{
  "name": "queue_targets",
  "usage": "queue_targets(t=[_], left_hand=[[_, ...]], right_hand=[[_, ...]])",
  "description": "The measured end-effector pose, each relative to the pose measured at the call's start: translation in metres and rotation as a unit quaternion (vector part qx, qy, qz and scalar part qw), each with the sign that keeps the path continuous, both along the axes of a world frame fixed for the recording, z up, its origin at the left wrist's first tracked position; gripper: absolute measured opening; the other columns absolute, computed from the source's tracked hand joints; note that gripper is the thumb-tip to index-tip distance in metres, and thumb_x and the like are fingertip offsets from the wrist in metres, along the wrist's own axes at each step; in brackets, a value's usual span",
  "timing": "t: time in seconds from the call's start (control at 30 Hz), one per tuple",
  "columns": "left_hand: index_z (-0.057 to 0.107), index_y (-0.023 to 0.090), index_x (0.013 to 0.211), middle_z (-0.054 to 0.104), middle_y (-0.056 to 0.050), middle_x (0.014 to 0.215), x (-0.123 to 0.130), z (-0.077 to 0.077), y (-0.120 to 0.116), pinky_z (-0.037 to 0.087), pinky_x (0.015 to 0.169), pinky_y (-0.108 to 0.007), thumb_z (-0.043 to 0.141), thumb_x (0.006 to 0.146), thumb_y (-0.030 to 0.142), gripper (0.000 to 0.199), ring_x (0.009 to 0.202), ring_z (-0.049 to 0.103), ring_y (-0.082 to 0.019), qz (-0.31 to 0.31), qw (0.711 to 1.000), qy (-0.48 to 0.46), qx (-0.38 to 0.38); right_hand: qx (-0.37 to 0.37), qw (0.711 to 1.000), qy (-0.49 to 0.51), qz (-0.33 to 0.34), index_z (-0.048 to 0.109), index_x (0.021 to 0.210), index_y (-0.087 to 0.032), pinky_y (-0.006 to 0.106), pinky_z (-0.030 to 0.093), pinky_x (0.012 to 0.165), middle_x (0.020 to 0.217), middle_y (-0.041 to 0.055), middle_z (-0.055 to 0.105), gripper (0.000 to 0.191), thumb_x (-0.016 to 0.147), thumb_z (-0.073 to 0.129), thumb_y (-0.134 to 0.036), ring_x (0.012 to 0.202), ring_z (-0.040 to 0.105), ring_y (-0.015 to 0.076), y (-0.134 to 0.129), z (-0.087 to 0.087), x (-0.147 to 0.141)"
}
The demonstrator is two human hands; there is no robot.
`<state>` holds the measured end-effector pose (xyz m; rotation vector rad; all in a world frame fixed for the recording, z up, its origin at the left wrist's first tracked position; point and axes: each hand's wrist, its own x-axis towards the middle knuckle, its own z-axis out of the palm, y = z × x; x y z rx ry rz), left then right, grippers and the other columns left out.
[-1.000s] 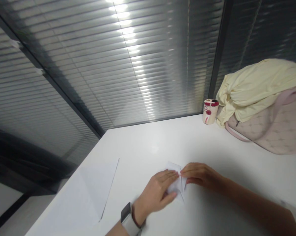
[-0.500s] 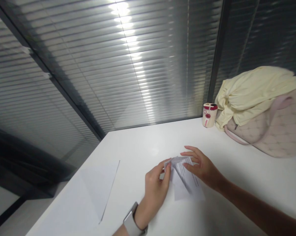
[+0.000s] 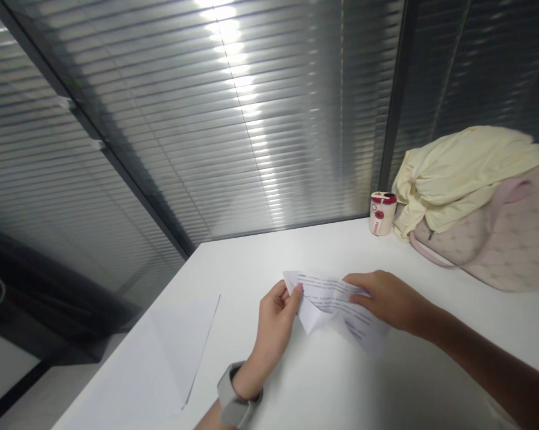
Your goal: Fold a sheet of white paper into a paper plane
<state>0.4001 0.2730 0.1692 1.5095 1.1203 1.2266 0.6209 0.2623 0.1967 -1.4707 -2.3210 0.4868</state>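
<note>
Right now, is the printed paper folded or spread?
Partly spread: the printed paper shows text between the left hand and right hand, but is creased, with a blank flap folded.

You can just about make out one word, on the cream-and-red coffee cup (image 3: pixel 384 216): small red lettering (image 3: pixel 377 227) set sideways that seems to read "COFFEE", below a round red emblem (image 3: pixel 379 215) whose details are too small to tell. Nearer to you than that cup and to its left, the creased printed paper (image 3: pixel 336 301) you are holding carries several lines of dark type, too blurred to read.
</note>
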Motion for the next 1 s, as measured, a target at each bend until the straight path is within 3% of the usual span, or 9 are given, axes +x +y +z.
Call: queue_targets(t=[0.1, 0.2, 0.47, 0.6, 0.8, 0.9, 1.0], left_hand=[[0.062, 0.014, 0.083, 0.062, -0.001, 0.068, 0.003, -0.003, -0.003, 0.036, 0.051, -0.021, 0.063, 0.082, 0.042, 0.029, 0.058, 0.050, -0.012, -0.019, 0.999, -0.020, -0.016], [0.061, 0.014, 0.090, 0.059, 0.002, 0.064, 0.007, -0.007, -0.007, 0.035, 0.051, -0.020, 0.064, 0.081, 0.041, 0.028, 0.056, 0.048, -0.011, -0.022, 0.998, -0.052, -0.025], [0.051, 0.017, 0.073, 0.048, 0.004, 0.058, 0.005, -0.024, -0.011, 0.036, 0.051, -0.021, 0.054, 0.087, 0.047, 0.033, 0.054, 0.045, -0.011, 0.006, 0.999, -0.028, -0.041], [0.051, 0.017, 0.074, 0.047, 0.004, 0.061, 0.004, -0.025, -0.014, 0.040, 0.053, -0.022, 0.052, 0.088, 0.048, 0.034, 0.059, 0.047, -0.013, 0.001, 0.999, -0.010, -0.049], [0.049, 0.018, 0.067, 0.047, 0.002, 0.063, 0.003, -0.021, -0.017, 0.042, 0.056, -0.023, 0.044, 0.092, 0.047, 0.039, 0.063, 0.046, -0.014, 0.044, 0.998, 0.023, -0.024], [0.052, 0.018, 0.069, 0.047, 0.002, 0.061, 0.003, -0.020, -0.018, 0.039, 0.055, -0.022, 0.040, 0.094, 0.044, 0.038, 0.060, 0.045, -0.013, 0.033, 0.997, 0.069, -0.001], [0.057, 0.017, 0.071, 0.049, 0.003, 0.057, 0.004, -0.015, -0.024, 0.035, 0.050, -0.021, 0.042, 0.094, 0.038, 0.035, 0.054, 0.043, -0.012, 0.012, 0.989, 0.137, 0.044]], right_hand=[[0.081, 0.989, -0.117, -0.040, 0.065, 0.096, -0.018, 0.035, 0.043, 0.069, 0.089, 0.0085, 0.071, 0.014, 0.089, 0.053, -0.021, 0.082, 0.065, 0.0278, -0.005, -0.003, -0.011], [0.140, 0.978, -0.144, -0.049, 0.065, 0.093, -0.017, 0.035, 0.042, 0.067, 0.087, 0.0092, 0.071, 0.018, 0.093, 0.049, -0.026, 0.078, 0.064, 0.0266, -0.006, -0.011, -0.023], [0.207, 0.978, -0.020, -0.005, 0.064, 0.090, -0.016, 0.031, 0.041, 0.069, 0.083, 0.0051, 0.068, 0.016, 0.092, 0.048, -0.014, 0.078, 0.061, 0.0212, 0.001, -0.031, -0.033], [0.219, 0.975, -0.013, 0.028, 0.063, 0.082, -0.016, 0.031, 0.041, 0.065, 0.076, 0.0042, 0.064, 0.023, 0.092, 0.043, -0.009, 0.072, 0.058, 0.0208, 0.002, -0.031, -0.036], [0.218, 0.974, -0.015, 0.053, 0.061, 0.077, -0.017, 0.032, 0.040, 0.060, 0.072, 0.0037, 0.061, 0.024, 0.092, 0.044, -0.010, 0.066, 0.055, 0.0209, 0.000, -0.027, -0.037], [0.225, 0.973, 0.021, 0.054, 0.063, 0.086, -0.016, 0.035, 0.043, 0.066, 0.078, 0.0059, 0.064, 0.017, 0.091, 0.047, -0.012, 0.073, 0.057, 0.0229, 0.001, -0.026, -0.036], [0.230, 0.960, 0.127, 0.095, 0.062, 0.100, -0.016, 0.037, 0.046, 0.077, 0.090, 0.0075, 0.067, 0.013, 0.091, 0.053, -0.017, 0.084, 0.059, 0.0229, 0.000, -0.023, -0.037]])
